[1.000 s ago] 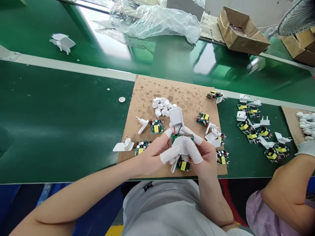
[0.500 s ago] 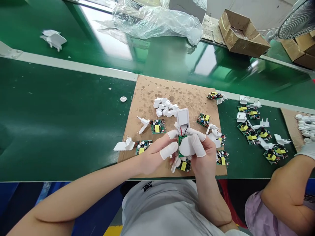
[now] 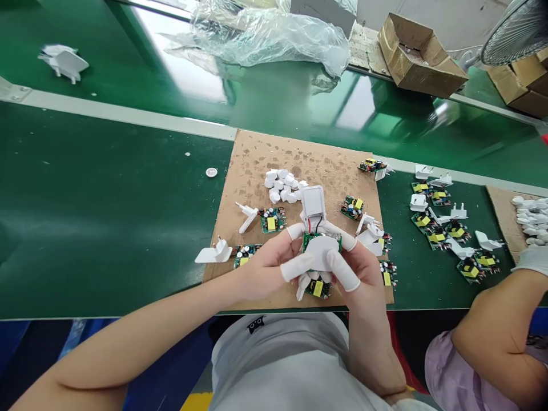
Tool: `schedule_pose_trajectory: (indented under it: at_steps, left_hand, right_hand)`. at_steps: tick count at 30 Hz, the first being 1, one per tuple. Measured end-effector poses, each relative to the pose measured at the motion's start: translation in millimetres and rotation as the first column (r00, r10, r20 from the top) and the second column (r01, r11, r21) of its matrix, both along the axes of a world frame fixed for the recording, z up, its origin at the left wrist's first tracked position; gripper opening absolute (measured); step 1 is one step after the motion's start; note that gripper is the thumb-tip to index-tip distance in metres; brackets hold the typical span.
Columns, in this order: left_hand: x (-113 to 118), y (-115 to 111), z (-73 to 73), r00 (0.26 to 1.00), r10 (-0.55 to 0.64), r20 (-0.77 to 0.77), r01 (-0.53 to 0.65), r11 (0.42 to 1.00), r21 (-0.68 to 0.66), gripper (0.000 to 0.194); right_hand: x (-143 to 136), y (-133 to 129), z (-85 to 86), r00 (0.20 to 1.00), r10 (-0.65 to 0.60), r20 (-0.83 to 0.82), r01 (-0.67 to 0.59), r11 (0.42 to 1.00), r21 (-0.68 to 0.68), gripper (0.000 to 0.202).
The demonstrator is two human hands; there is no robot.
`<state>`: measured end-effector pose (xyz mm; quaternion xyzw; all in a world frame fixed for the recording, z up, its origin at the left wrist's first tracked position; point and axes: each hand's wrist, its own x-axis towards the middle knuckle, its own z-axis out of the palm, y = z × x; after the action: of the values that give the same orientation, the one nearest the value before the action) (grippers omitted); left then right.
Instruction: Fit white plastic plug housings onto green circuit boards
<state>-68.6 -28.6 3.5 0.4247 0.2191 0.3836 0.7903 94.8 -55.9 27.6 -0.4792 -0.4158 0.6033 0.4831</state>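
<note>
Between my two hands is a green circuit board [image 3: 305, 242], with a rounded white piece [image 3: 321, 254] lying flat over its face. Red and black wires run from the board up to a white plug housing [image 3: 313, 201]. My left hand [image 3: 278, 260], with white finger cots, grips the board's left side, its thumb at the white piece. On the right side my right hand [image 3: 359, 265] grips too, its thumb on the white piece's edge. Just below lies another circuit board [image 3: 317, 288] with a yellow transformer. A pile of small white pieces [image 3: 282, 185] sits beyond my hands.
Under the work lies a cardboard sheet [image 3: 257, 145] on the green table. Wired boards with plugs [image 3: 270, 220] lie around its edges, and several more boards [image 3: 436, 235] to the right. A co-worker's arm [image 3: 492, 308] is at far right. Plastic film [image 3: 274, 37] and a carton [image 3: 422, 54] stand behind.
The white piece, earlier held by my right fingers over the board, now lies squarely across it. The board has turned to face me more, and my left thumb has come onto it.
</note>
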Motion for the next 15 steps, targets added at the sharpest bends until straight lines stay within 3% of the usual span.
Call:
schedule_pose_trajectory:
  at_steps: [3,8,15]
  left_hand:
    - [0.1,-0.8,-0.9,0.997,0.021,-0.074,-0.02,1.0,0.023,0.043]
    - [-2.7,0.2,-2.8,0.993,-0.031,-0.118,0.027,0.999,-0.031,0.06]
    - [-1.5,-1.9,-3.8,0.975,0.065,-0.212,-0.073,0.997,-0.029,0.059]
  right_hand:
    - [3.0,-0.9,-1.1,0.998,0.064,-0.024,-0.063,0.997,0.049,0.044]
    - [8.1,-3.8,-6.5,0.994,0.094,0.05,-0.098,0.992,0.081,0.052]
    - [12.3,-4.6,-10.6,0.972,0.224,0.076,-0.232,0.967,0.106,0.063]
